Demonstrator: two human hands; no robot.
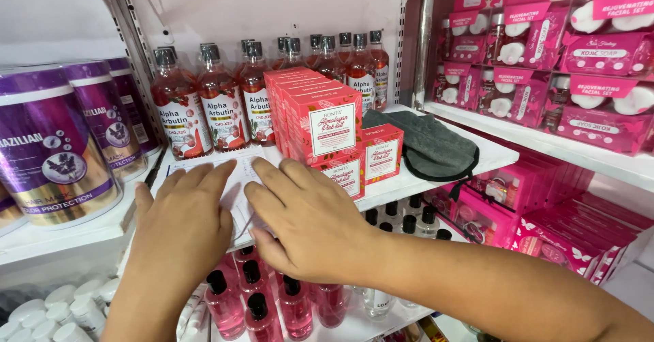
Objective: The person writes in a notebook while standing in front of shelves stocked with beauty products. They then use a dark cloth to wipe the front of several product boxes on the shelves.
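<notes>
My left hand (180,223) and my right hand (306,219) both lie flat, fingers spread, on a white paper sheet (235,172) at the front edge of a white shelf (490,152). Neither hand grips anything. Just beyond my right hand's fingertips stand red cardboard boxes (320,120) stacked in a row, with a smaller red box (381,152) beside them. Behind the paper runs a row of clear bottles with reddish liquid and silver caps (221,107).
Purple tubs (51,151) stand at the left. A dark grey cloth (429,144) lies right of the boxes. Pink boxed sets (572,63) fill the right shelves. Below the shelf are pink bottles with black caps (255,301) and white jars (58,311).
</notes>
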